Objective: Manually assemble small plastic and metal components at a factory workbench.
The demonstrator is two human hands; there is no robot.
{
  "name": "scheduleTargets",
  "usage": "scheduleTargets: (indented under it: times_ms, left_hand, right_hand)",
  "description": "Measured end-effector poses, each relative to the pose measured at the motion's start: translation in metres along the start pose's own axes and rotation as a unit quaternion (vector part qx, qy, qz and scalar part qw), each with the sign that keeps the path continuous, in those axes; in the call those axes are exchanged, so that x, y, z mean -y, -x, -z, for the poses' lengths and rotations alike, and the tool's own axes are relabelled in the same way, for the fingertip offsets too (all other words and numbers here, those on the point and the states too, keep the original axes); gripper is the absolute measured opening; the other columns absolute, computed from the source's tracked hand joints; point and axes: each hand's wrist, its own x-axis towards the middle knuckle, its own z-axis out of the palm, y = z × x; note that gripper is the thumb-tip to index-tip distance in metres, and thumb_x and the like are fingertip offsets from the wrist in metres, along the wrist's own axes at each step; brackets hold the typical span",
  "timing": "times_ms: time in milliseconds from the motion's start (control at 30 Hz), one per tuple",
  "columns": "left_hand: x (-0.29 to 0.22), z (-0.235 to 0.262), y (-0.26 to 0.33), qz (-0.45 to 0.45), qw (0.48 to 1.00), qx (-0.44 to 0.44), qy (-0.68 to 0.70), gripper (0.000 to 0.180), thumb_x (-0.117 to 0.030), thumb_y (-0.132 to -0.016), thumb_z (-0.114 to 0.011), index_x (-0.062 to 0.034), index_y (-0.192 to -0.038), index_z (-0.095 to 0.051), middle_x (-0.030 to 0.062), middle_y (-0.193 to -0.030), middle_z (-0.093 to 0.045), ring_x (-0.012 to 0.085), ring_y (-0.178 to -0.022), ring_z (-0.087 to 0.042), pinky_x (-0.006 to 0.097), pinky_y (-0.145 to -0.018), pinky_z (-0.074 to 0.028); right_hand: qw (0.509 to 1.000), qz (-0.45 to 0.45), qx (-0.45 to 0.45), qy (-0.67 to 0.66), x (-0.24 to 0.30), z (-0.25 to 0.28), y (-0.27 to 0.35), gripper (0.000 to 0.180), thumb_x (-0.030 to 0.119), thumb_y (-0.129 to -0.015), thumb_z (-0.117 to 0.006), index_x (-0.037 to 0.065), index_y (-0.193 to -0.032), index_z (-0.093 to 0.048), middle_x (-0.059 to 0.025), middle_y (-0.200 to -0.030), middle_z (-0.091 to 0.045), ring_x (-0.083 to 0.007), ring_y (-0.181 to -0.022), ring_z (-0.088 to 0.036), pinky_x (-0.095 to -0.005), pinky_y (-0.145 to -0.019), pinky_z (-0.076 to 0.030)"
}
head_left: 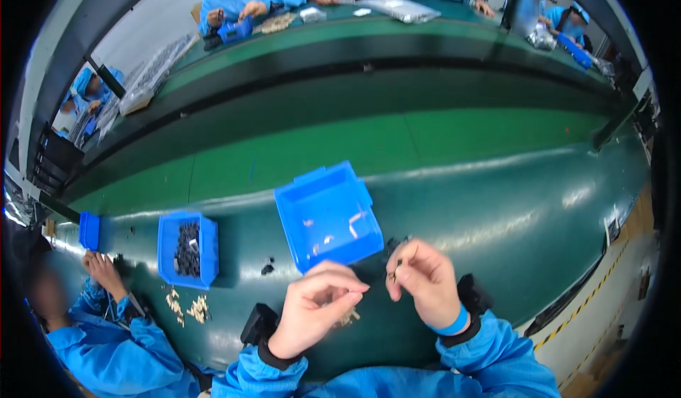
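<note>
My right hand [427, 284], with a blue band at the wrist, pinches a small dark part [395, 272] between thumb and fingertips; its exact kind is too small to tell. Just left of it, my left hand [318, 307] has thumb and index finger pressed together. Whatever lies between those fingertips, if anything, I cannot make out. Small beige pieces [349, 318] lie on the table, partly hidden by the left hand. Beyond both hands stands a blue bin [298, 231] with a few small pale pieces in it. Dark pieces [399, 243] lie just past my right fingers.
On the left, a second blue bin [210, 252] holds many black parts, with beige pieces [198, 308] near it. A co-worker [117, 334] sits at my left. Several people work along the far bench [369, 50]. Black pieces [267, 267] lie between the bins.
</note>
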Motion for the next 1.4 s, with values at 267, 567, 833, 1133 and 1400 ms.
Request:
scheduleTargets:
  times_ms: [267,567,833,1133,1400]
  left_hand:
    - [0.008,0.004,0.006,0.015,0.997,-0.073,0.012,0.011,0.006,-0.082,-0.066,0.0063,-0.093,-0.068,0.0146,-0.097,-0.069,0.0183,-0.087,-0.067,0.028,-0.078,-0.056]
    - [0.014,0.004,0.012,-0.101,0.982,-0.117,-0.108,0.018,0.007,-0.073,-0.073,0.0006,-0.089,-0.069,0.0131,-0.089,-0.069,0.0183,-0.081,-0.068,0.028,-0.07,-0.056]
    - [0.018,0.008,0.0,-0.064,0.996,-0.06,-0.012,0.021,0.014,-0.078,-0.065,0.0041,-0.097,-0.061,0.0163,-0.099,-0.065,0.0198,-0.09,-0.067,0.029,-0.077,-0.057]
    - [0.02,0.005,0.006,-0.042,0.998,-0.044,-0.001,0.025,0.012,-0.077,-0.066,0.0006,-0.095,-0.053,0.0168,-0.094,-0.063,0.0209,-0.088,-0.064,0.03,-0.078,-0.053]
    - [0.018,0.008,0.008,-0.071,0.993,-0.007,-0.096,0.027,0.013,-0.076,-0.066,0.0007,-0.096,-0.054,0.0185,-0.093,-0.063,0.0223,-0.087,-0.064,0.03,-0.076,-0.053]
  right_hand:
    - [0.999,-0.038,0.004,-0.012,-0.006,0.0,0.0,0.006,0.006,-0.093,-0.055,0.003,-0.091,-0.051,-0.0041,-0.084,-0.056,-0.0111,-0.067,-0.056,-0.0246,-0.06,-0.046]
    - [0.993,-0.105,0.044,-0.02,-0.008,-0.002,0.008,0.006,0.007,-0.094,-0.054,0.001,-0.094,-0.051,-0.0062,-0.086,-0.058,-0.014,-0.073,-0.063,-0.0264,-0.064,-0.051]
    - [0.994,-0.106,0.017,0.035,-0.002,-0.006,-0.004,0.007,-0.003,-0.089,-0.055,0.001,-0.088,-0.049,-0.003,-0.083,-0.054,-0.0108,-0.074,-0.062,-0.0253,-0.066,-0.052]
    - [0.991,-0.119,0.012,0.06,-0.008,-0.005,0.001,0.012,-0.007,-0.084,-0.057,0.001,-0.086,-0.048,-0.0042,-0.084,-0.053,-0.0108,-0.076,-0.063,-0.0243,-0.07,-0.052]
    - [0.992,-0.101,0.014,0.074,-0.012,-0.006,0.002,0.014,-0.007,-0.084,-0.058,0.002,-0.085,-0.048,-0.0037,-0.081,-0.055,-0.0105,-0.076,-0.063,-0.024,-0.07,-0.051]
